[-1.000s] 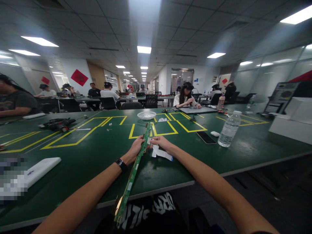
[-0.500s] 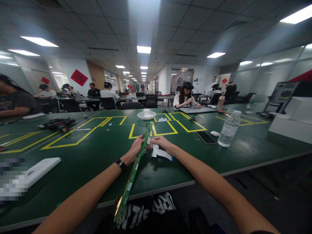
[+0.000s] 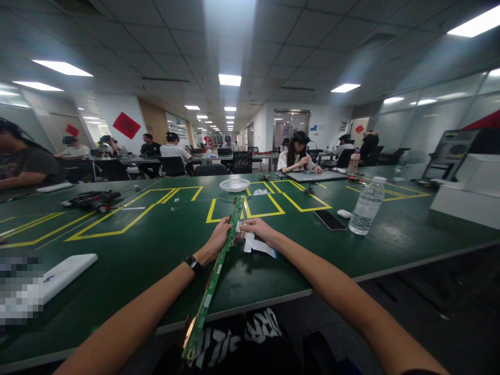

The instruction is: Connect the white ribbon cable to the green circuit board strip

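A long, narrow green circuit board (image 3: pixel 214 278) slants from above the table down towards my lap, with copper-coloured strips along its left edge. My left hand (image 3: pixel 219 235) is closed around the board's upper part from the left. On the other side, my right hand (image 3: pixel 258 229) pinches the end of a white flat ribbon cable (image 3: pixel 260 246) against the board's right edge. The cable is bent and hangs below my right hand, its loose end tipped blue. My fingers partly hide where cable and board meet, so I cannot tell whether it is plugged in.
Beyond my hands on the green table (image 3: pixel 273 281) stands a white dish (image 3: pixel 234 185). To the right are a phone (image 3: pixel 330 220), a small white case (image 3: pixel 344 214) and a water bottle (image 3: pixel 367 206). A white box-like object (image 3: pixel 70 273) lies left. A person sits across the table.
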The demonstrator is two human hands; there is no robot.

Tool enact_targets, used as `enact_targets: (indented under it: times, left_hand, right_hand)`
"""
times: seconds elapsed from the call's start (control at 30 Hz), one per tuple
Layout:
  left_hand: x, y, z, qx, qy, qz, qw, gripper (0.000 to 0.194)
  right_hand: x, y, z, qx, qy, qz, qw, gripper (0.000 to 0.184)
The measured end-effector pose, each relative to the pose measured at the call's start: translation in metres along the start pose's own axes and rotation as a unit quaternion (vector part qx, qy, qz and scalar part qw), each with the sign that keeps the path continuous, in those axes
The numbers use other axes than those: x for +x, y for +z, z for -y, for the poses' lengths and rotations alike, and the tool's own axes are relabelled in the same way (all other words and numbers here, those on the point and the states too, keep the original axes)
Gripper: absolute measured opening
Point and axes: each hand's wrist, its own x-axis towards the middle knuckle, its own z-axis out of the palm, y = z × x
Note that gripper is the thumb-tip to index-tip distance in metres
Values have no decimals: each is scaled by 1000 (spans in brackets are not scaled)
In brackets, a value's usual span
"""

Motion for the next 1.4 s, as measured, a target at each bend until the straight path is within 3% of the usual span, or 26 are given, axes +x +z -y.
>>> enact_targets:
  times: [0.47, 0.9, 1.4]
  left_hand:
    - [-3, -4, -4, 104, 69, 5, 992, 20]
    - [-8, -5, -4, 164, 108, 4, 981, 21]
    - [-9, -2, -5, 104, 75, 13, 992, 25]
  right_hand:
    - [-4, 1, 6, -95, -15, -27, 995, 27]
    - [1, 4, -2, -19, 4, -18, 1000, 29]
    - [0, 7, 3, -12, -27, -21, 999, 32]
